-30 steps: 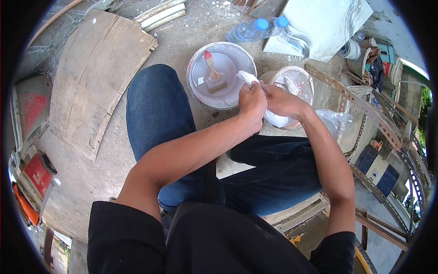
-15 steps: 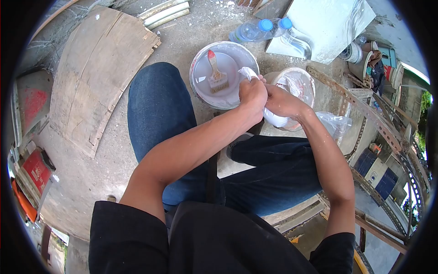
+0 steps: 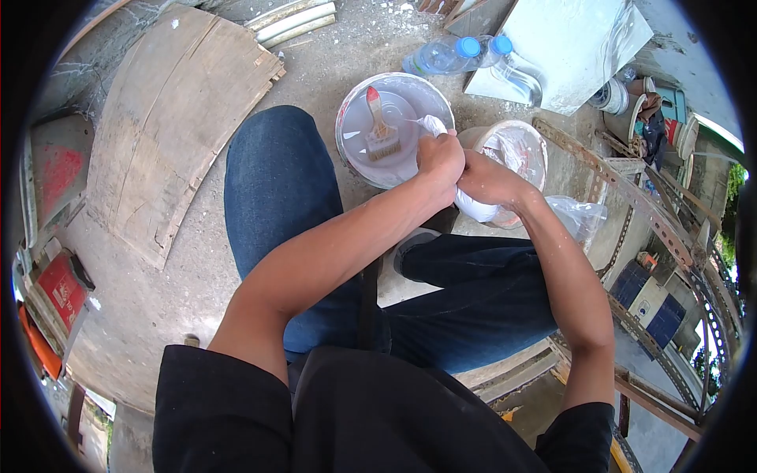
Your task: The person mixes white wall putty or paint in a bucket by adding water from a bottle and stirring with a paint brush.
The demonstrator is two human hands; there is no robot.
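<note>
Since a second ago we see the two hands have crept a little up and toward the rim of the big bucket, still locked together on the same bundle, and the whole scene has slid slightly right in the view. The left hand (image 3: 440, 162) is closed in a fist, fingers pressed together around the twisted neck of the white bag (image 3: 475, 209), whose crumpled top pokes out above the knuckles, over the edge of the big bucket (image 3: 352, 101). The right hand (image 3: 489, 180) touches the left and wraps the bag from the other side, fingers curled tight; its fingertips are hidden, so we cannot tell just how they pinch. The full, rounded bottom of the bag hangs below both hands, in front of the small bucket (image 3: 536, 140), which is lined with plastic film. In the big bucket a brush (image 3: 381, 130) with a red-tipped handle lies on the white paint. Behind the buckets two bottles (image 3: 449, 57) with blue caps lie on the concrete beside a white panel (image 3: 568, 47). A clear bag (image 3: 579, 214) sits just beside the right forearm. A curved wooden board (image 3: 169, 118) lies well apart to the left, past the knee (image 3: 276, 181) in blue jeans.
</note>
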